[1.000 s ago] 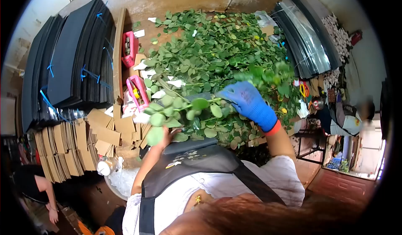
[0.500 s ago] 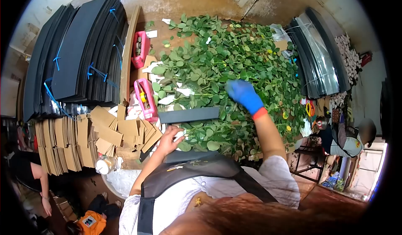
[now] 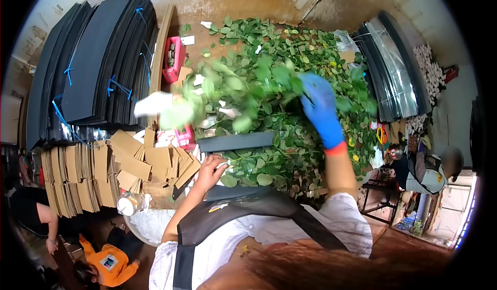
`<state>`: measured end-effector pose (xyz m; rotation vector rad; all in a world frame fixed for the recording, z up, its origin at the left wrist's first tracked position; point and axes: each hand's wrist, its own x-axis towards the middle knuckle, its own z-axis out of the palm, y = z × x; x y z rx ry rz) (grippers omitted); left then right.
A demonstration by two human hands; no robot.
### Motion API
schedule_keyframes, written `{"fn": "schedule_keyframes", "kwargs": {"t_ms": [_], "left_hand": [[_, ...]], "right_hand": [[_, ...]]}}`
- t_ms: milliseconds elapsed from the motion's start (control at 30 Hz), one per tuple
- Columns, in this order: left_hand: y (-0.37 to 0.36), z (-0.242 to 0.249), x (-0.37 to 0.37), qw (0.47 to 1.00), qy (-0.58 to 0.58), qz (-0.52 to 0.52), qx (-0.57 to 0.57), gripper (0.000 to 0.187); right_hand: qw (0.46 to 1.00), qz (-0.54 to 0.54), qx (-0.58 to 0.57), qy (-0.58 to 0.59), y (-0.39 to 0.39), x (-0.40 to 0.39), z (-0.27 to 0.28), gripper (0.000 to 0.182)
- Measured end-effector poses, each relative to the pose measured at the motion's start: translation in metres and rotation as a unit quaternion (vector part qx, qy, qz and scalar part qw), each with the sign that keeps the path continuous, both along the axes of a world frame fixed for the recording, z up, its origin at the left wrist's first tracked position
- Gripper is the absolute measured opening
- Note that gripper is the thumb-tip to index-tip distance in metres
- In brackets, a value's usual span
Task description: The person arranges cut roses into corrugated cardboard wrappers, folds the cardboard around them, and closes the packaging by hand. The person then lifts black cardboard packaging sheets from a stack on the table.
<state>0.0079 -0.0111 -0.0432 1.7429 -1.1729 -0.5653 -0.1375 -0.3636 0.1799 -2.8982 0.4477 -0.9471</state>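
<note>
My right hand (image 3: 320, 106), in a blue glove with a red cuff, grips a leafy rose stem (image 3: 248, 91) lifted above the pile and blurred by motion. Its head, in a white wrap (image 3: 154, 105), points left. Near the front of the table my left hand (image 3: 211, 171) is bare, its fingers closed around a small white-wrapped head (image 3: 224, 164) of another stem. Just beyond that hand lies a narrow dark strip (image 3: 235, 142) across the leaves. Many more leafy rose stems (image 3: 290, 47) cover the table, some with white wraps.
Stacks of black sheets (image 3: 106, 62) stand at left, cardboard pieces (image 3: 132, 158) below them. Pink tape dispensers (image 3: 178, 65) line the table's left side. Black and clear sleeves (image 3: 391, 67) lie at right. A jar (image 3: 129, 204) stands front left. Other people (image 3: 111, 261) are lower left and right.
My right hand has lifted a rose stem from the pile and moved slightly right and up. The stem now sweeps across the view, partly covering the nearer pink dispenser. My left hand stays put.
</note>
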Motion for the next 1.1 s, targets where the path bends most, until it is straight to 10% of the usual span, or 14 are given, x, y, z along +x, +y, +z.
{"fn": "schedule_keyframes", "kwargs": {"t_ms": [167, 367, 600, 733, 867, 967, 1100], "left_hand": [[0.006, -0.037, 0.002, 0.996, 0.078, 0.016, 0.031, 0.037], [-0.001, -0.025, 0.0, 0.995, 0.091, 0.046, -0.011, 0.061], [0.001, -0.016, -0.001, 0.996, 0.073, 0.038, 0.034, 0.044], [0.0, -0.012, -0.003, 0.994, 0.08, 0.046, 0.052, 0.043], [0.001, -0.017, 0.0, 0.992, 0.108, 0.029, 0.053, 0.051], [0.001, -0.012, -0.003, 0.99, 0.118, 0.044, 0.062, 0.051], [0.001, -0.014, -0.008, 0.99, 0.108, 0.062, 0.065, 0.051]], "right_hand": [[0.946, 0.095, 0.246, 0.186, 0.045, -0.098, -0.027, 0.023], [0.894, -0.153, 0.183, 0.379, 0.048, -0.133, -0.169, 0.021], [0.808, -0.151, 0.22, 0.526, 0.024, -0.103, -0.112, 0.037], [0.98, -0.157, 0.092, 0.076, -0.027, -0.036, -0.119, 0.025], [0.864, -0.149, 0.09, 0.472, -0.089, 0.037, -0.162, 0.022], [0.986, -0.108, 0.046, 0.122, -0.092, 0.028, -0.122, 0.026], [0.924, -0.078, 0.007, 0.375, -0.115, -0.016, -0.152, 0.033]]}}
